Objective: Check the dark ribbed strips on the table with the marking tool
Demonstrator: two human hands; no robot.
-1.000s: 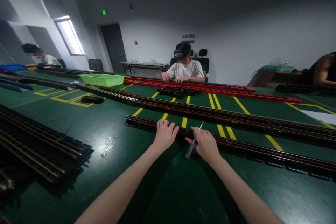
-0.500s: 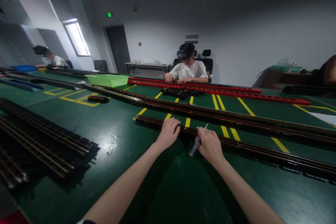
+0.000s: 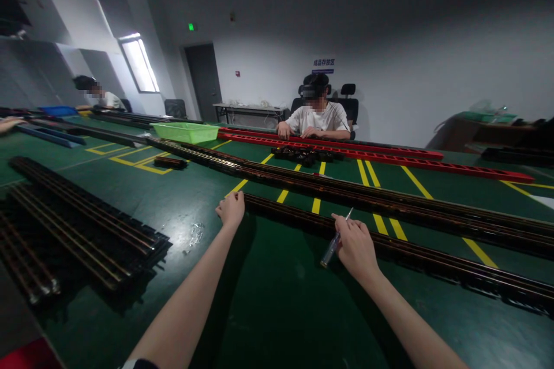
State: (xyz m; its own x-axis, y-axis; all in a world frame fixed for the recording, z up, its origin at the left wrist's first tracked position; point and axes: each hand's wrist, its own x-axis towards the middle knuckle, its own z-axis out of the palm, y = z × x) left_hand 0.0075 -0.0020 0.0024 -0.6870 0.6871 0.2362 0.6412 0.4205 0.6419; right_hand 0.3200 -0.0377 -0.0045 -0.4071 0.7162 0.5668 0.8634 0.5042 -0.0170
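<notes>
A long dark track-like strip (image 3: 285, 211) with copper-coloured lines lies across the green table. My left hand (image 3: 232, 209) is closed around the strip's left end. Further right, my right hand (image 3: 355, 242) holds a screwdriver (image 3: 332, 246) with a clear handle, its thin tip pointing up and away. The fingers of that hand also rest against the near strip. Just beyond lies a second, longer dark strip (image 3: 303, 184), roughly parallel to the first.
Stacked dark strips (image 3: 86, 219) lie at the left, a short piece (image 3: 170, 162) beyond them. A green basket (image 3: 186, 132), dark small parts (image 3: 303, 155) and red rails (image 3: 389, 158) stand further back. A person (image 3: 320, 115) sits opposite; another (image 3: 101, 95) sits far left.
My left hand has slid left along the near strip to its end and closed there. My right hand keeps the screwdriver in about the same place. The view has shifted slightly.
</notes>
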